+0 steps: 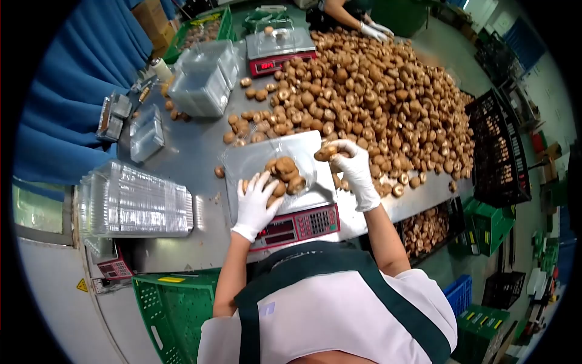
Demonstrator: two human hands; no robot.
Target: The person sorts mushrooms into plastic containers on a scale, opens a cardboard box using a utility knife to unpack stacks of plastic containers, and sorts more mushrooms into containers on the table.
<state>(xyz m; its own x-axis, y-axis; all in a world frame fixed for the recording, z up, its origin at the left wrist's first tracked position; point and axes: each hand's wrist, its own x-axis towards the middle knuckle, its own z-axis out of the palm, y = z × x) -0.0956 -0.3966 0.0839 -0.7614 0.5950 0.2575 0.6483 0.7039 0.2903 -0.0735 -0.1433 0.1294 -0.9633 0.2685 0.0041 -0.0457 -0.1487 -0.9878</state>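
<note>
My left hand [256,205], in a white glove, reaches over the near-left side of a clear plastic tray, its fingers curled around brown mushrooms. Several more mushrooms [284,167] lie heaped in the tray beside those fingers. Under the tray is the metal pan [235,159] of a red digital scale [303,227]; the display is partly shaded and I cannot read it. Raised over the right edge of the pan, my gloved right hand [354,170] pinches a mushroom [325,151] between thumb and fingers.
A large mushroom pile [376,103] covers the table's right half. Stacked clear trays [142,200] stand left, with more trays [203,79] behind. A second scale [282,64] is at the back. A co-worker's gloved hands [376,31] touch the far pile. Black crate [500,148] borders the right.
</note>
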